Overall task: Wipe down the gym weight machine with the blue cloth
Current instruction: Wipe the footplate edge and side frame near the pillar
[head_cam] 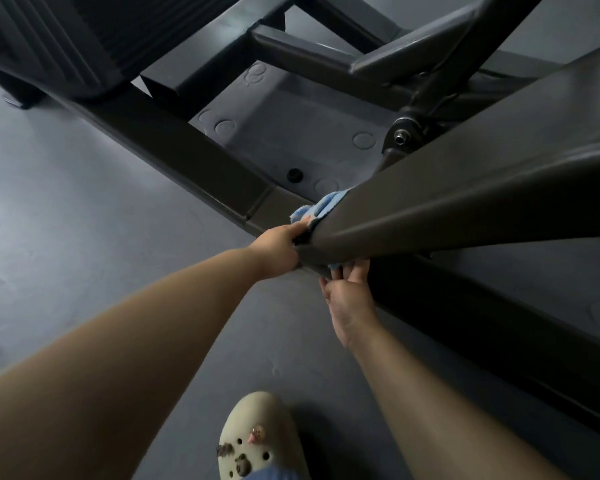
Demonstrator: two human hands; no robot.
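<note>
Wiping the low end of the slanted beam (465, 202) is the step in hand, as I judge it: the cloth (321, 206) is passed around the beam where it meets the long base bar (187, 157) of the machine, and both hands work it from two sides. The left hand (280, 249) is curled at the left edge of the beam and seems to pinch one part of the cloth against the metal; blue folds stand out just above its knuckles. The right hand (349, 296) reaches up from under the beam; its fingers touch a small blue end of the cloth at the lower edge, but whether they grip it or only press it I cannot tell. The next move probably calls for pulling the two ends in turn, or sliding the cloth up along the beam, with both grips kept firm. A clog (260, 441) stands on the floor (84, 237) near the bottom edge.
</note>
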